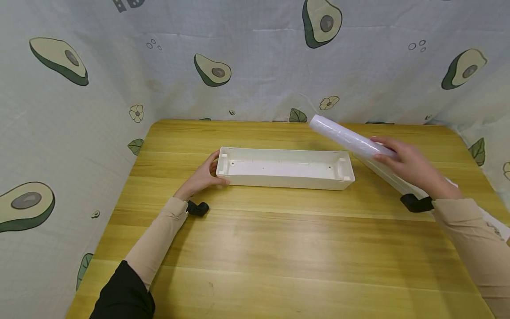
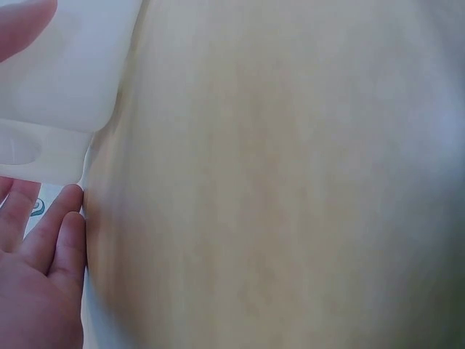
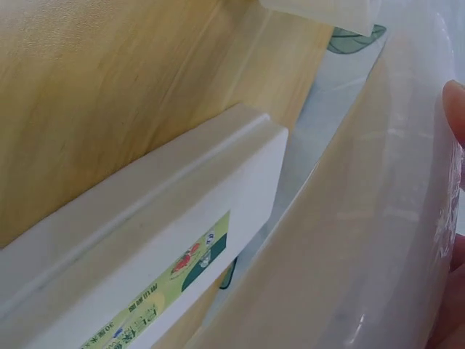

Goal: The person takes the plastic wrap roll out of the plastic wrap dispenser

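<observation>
A long white plastic box (image 1: 287, 180) lies open side up across the middle of the table, its inside showing nothing in it. My left hand (image 1: 203, 176) grips its left end, thumb at the front corner and fingers behind. In the left wrist view the thumb (image 2: 22, 25) overlaps the box's white wall (image 2: 65, 80). My right hand (image 1: 414, 166) holds a roll of clear plastic wrap (image 1: 346, 136) by its near end, tilted with the far end up to the left. The roll (image 3: 363, 218) fills the right side of the right wrist view.
Beneath the roll and right forearm lies a long white cover-like piece (image 1: 382, 175), slanting towards the right edge. A printed label (image 3: 182, 269) shows on it in the right wrist view. The wooden table (image 1: 279, 248) backs onto a cloth (image 1: 259, 66) with avocado prints.
</observation>
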A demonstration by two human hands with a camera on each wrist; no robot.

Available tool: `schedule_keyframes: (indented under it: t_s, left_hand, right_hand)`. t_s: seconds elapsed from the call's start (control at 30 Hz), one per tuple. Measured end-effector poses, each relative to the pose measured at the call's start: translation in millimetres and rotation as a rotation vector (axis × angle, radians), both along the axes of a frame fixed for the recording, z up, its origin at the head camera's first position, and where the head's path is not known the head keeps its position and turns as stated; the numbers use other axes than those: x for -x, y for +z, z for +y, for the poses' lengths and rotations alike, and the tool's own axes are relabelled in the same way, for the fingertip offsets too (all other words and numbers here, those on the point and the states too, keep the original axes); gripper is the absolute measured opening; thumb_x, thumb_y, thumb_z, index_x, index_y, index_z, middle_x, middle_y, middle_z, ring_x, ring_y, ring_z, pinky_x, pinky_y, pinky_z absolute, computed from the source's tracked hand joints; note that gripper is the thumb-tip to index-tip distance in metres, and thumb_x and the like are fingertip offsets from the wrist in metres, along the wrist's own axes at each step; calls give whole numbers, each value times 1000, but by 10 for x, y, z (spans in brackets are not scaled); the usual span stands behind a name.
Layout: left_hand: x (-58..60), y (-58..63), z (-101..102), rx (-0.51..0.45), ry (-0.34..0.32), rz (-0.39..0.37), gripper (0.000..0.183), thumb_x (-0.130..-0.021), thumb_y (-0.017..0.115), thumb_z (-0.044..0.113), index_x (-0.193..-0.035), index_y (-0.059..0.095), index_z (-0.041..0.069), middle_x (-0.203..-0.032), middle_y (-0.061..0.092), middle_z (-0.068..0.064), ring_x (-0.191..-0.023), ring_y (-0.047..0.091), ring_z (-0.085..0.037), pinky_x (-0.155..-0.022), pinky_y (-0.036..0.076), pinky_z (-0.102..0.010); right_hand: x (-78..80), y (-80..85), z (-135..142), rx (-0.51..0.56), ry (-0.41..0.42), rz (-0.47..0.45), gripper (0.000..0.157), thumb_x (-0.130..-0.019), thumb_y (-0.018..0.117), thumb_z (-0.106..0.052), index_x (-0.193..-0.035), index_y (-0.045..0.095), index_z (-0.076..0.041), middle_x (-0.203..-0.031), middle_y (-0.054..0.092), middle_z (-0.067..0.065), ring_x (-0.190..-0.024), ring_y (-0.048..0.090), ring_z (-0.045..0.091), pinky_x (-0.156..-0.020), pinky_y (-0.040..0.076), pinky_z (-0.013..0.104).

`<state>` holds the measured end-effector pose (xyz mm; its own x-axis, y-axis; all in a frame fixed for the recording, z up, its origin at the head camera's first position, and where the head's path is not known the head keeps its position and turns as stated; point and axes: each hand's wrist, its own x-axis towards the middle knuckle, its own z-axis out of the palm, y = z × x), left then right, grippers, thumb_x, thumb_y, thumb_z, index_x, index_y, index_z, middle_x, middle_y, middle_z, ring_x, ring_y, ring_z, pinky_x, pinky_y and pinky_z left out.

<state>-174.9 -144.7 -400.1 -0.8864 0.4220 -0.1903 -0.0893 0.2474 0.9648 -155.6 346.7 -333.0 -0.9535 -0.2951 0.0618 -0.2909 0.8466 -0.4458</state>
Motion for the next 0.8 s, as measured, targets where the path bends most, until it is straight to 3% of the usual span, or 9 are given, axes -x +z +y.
schedule_keyframes:
  t_s: [0.43, 0.8]
  left_hand:
    - [-7, 28, 4, 4, -8, 1, 98, -72, 72, -1, -145, 8, 15, -140, 30, -17, -124, 35, -29, -99, 27, -43]
    - [12, -22, -3, -23, -9, 10, 100, -71, 72, -3, -145, 8, 14, -141, 29, -15, -126, 32, -26, -100, 26, -42]
  right_hand:
    - [-31, -79, 24, -24, -55, -33, 48, -92, 51, -24, -132, 38, 1, -120, 42, 34, -96, 43, 44, -75, 35, 58]
    - [-51, -203, 35, -35, -77, -13, 47, -92, 51, -23, -131, 40, 1, -117, 45, 35, -97, 46, 44, -76, 35, 56]
